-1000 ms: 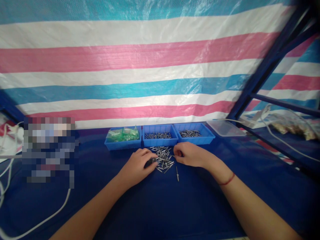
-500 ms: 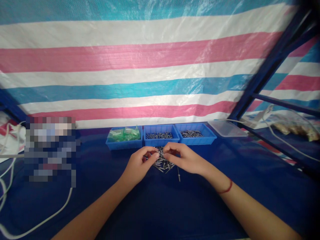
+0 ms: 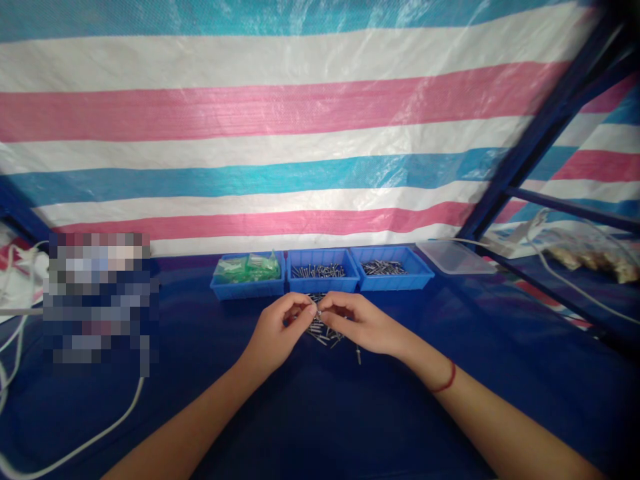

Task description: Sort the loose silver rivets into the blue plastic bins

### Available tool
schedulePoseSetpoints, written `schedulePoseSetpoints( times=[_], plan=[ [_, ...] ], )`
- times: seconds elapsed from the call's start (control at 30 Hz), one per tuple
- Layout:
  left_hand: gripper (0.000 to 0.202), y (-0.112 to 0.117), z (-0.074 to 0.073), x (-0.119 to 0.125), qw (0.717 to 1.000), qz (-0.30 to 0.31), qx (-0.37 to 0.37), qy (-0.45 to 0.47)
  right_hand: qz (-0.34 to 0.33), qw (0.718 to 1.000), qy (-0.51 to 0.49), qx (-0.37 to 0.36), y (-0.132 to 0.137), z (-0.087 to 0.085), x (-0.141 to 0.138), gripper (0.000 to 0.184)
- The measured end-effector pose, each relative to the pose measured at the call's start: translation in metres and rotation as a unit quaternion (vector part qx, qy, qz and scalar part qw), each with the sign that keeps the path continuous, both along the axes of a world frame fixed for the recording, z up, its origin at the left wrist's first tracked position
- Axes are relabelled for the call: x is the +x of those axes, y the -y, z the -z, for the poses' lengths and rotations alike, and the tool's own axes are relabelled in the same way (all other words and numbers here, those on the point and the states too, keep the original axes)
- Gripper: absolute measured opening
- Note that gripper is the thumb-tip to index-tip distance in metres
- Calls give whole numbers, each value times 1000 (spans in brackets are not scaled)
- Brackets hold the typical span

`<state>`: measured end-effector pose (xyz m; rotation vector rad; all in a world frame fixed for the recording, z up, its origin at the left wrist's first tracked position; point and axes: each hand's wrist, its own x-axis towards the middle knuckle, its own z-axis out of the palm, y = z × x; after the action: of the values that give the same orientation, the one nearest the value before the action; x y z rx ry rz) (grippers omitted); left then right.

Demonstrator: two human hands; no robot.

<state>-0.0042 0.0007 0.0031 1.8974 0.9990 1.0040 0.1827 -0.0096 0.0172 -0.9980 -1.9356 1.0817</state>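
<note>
My left hand [image 3: 284, 325] and my right hand [image 3: 366, 323] meet fingertip to fingertip over a loose pile of blind rivets [image 3: 317, 328] on the dark blue tabletop. Thumb and fingers of the left hand pinch a small metallic piece, which looks like a blind rivet [image 3: 319, 313]. The right hand's fingertips are closed at the same piece, their tips touching it. Fingers hide much of the held piece and part of the pile. One single rivet [image 3: 359, 355] lies apart, just below the right hand.
Behind the hands stand three blue bins: the left bin [image 3: 250, 289] holds green plastic packets, the middle bin [image 3: 324, 280] and right bin [image 3: 395, 280] hold rivets. A clear lid [image 3: 455, 259] lies at right. White cables [image 3: 75, 457] run along the left. A striped tarp [image 3: 300, 113] hangs behind.
My right hand has shifted slightly left, so its fingertips now close against those of my left hand. The left hand has barely moved.
</note>
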Motion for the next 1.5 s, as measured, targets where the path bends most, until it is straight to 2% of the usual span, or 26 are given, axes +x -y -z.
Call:
schedulePoseSetpoints(
  times=[0.3,1.0,1.13,1.23,1.3,1.37,1.43,1.5],
  plan=[
    [17,0,0,0,1000,-8,11,-8,14,1000,-4,9,2,-1,-3,13],
    [18,-3,2,0,1000,-8,18,-18,103,990,-44,87,-1,3,-2,6],
    [17,-2,1,2,999,-4,33,-43,109,987,-40,107,0,1,-3,9],
    [16,-1,0,2,993,-10,74,-93,126,982,-21,140,-1,-2,-1,12],
    [16,-2,-1,1,985,-16,114,-131,162,973,-12,164,-4,-4,6,15],
    [17,-2,-1,-2,976,-20,145,-162,231,956,-9,182,-10,-6,20,17],
    [18,-4,-2,-5,969,-11,158,-191,325,927,-7,187,-18,-7,39,20],
    [18,-4,-1,-7,962,4,168,-214,429,886,23,174,-26,-8,62,26]
  ],
)
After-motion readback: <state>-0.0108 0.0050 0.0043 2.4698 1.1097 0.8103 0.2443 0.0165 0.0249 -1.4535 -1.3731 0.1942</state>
